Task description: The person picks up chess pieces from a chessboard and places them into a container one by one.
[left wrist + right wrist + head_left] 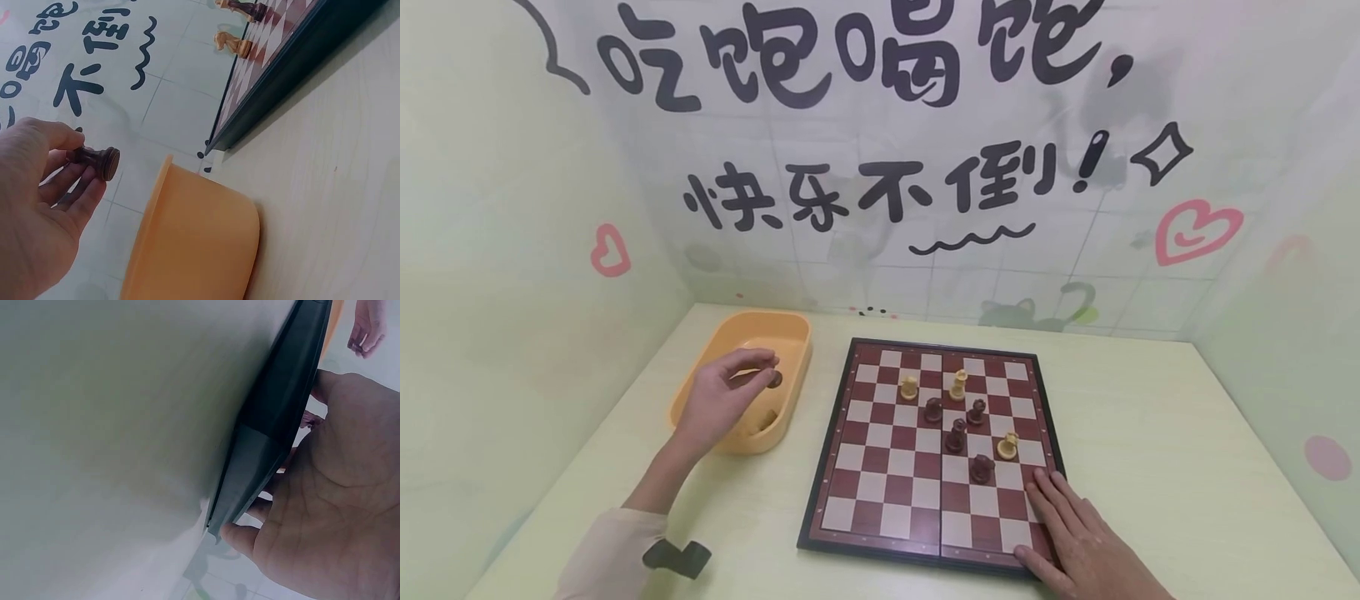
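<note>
My left hand (726,396) pinches a dark brown chess piece (97,161) between thumb and fingers, held above the orange tray (805,333). In the left wrist view the piece lies sideways with its round base outward. My right hand (1078,533) rests on the near right corner of the chessboard (895,487), fingers spread over its edge. Upright on the board stand several pieces: light ones, including a knight (1007,446) and a tall piece (958,386), and dark ones, such as a knight (981,468).
Small pieces (766,419) lie at the tray's near end, partly hard to make out. A pale table (1157,433) carries board and tray. Behind it stands a printed wall (880,283), with side walls left and right.
</note>
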{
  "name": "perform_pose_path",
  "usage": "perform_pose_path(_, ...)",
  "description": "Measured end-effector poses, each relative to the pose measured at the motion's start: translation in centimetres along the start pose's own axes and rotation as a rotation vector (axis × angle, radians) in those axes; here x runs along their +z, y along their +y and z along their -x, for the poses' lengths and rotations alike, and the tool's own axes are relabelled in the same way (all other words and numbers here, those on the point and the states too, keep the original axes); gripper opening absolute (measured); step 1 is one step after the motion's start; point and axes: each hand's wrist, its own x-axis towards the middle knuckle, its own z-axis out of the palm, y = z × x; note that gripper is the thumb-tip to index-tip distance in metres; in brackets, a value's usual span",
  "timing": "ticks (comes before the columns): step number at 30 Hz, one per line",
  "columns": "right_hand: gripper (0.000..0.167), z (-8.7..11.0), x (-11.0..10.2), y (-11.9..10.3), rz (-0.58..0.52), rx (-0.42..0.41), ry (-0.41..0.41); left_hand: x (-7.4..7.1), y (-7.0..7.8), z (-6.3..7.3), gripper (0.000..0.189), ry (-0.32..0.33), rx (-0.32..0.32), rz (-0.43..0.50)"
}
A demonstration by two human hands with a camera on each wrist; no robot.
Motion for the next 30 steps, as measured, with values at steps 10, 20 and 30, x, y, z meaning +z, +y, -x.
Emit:
perform_pose_path(10,0.087,-0.1,-0.3,0.0,-0.007,0.016,-0.026,-0.5,-0.5,0.2,0.025,0.018,-0.014,-0.021)
perform_pose_path(20,0.088,0.0,-0.3,-0.1,-0.005,0.022,-0.02,-2.2,-0.6,0.5,0.027,0.062,-0.029,-0.056)
perform_pose_path(30,0.088,-0.1,-0.6,0.0,-0.021,0.025,-0.046,-3.3,-0.7,0.6,0.03,0.07,-0.067,-0.088)
